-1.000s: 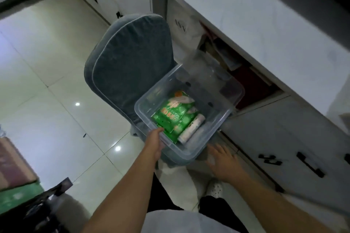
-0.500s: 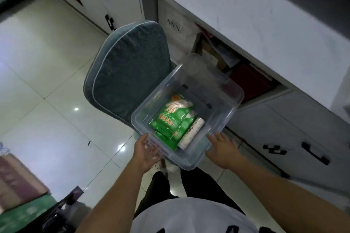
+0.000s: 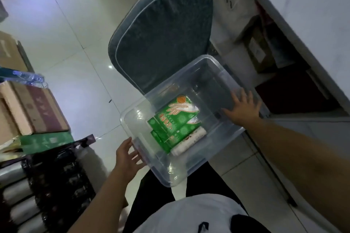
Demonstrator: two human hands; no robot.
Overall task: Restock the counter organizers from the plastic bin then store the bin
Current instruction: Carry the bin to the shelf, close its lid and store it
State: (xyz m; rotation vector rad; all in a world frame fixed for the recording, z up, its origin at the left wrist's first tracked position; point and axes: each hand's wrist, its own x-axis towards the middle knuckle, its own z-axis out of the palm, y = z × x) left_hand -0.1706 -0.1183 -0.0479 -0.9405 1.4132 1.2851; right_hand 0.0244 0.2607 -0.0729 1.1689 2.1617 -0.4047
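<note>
A clear plastic bin (image 3: 191, 174) hangs tilted in front of me, above my legs and the front edge of a grey-blue chair cushion (image 3: 162, 34). Inside lie green packets (image 3: 170, 121) with a glove picture and a white roll (image 3: 187, 141) beside them. My left hand (image 3: 126, 157) presses against the bin's near left wall with fingers spread. On the bin's far right side, my right hand (image 3: 242, 108) lies flat, fingers apart. The bin is carried between the two palms.
A white counter (image 3: 312, 5) runs along the right, with an open cabinet space (image 3: 284, 81) full of boxes and bags under it. Stacked cardboard boxes (image 3: 28, 109) and a black bag (image 3: 56, 176) stand at the left on the pale tiled floor.
The bin has come off the chair toward me and turned. My right hand slid from the near end up the right wall. The view swung left, showing the stacked boxes.
</note>
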